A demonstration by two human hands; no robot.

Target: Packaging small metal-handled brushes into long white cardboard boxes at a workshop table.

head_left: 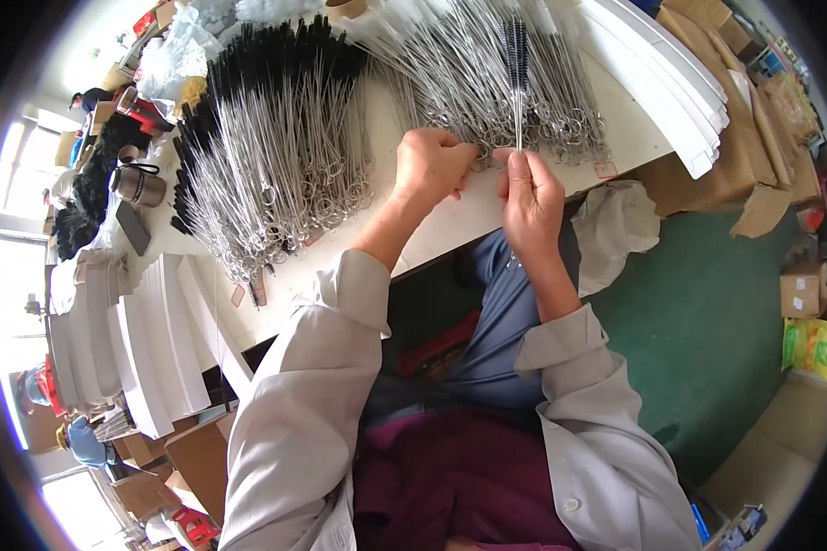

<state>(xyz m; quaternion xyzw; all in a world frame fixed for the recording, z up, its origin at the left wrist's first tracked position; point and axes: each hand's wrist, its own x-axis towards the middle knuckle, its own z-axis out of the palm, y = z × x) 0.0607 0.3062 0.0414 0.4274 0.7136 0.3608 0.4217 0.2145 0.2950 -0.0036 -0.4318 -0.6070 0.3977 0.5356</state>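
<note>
My right hand is closed on thin wire-handled brushes, pinched between thumb and fingers. Their black bristle ends point away from me, and a ring end shows below the hand. My left hand is pinched at the near edge of the right-hand pile of wire brushes, its fingertips by the metal ring ends. What sits in those fingertips is hidden. Left of it lies a second large pile of wire brushes, black bristles at the far end and rings toward me.
Both piles lie on a white table. Long white folded card pieces lie at its right end, more card strips at the left. A metal flask and a dark phone stand near the left edge. Cardboard leans at right.
</note>
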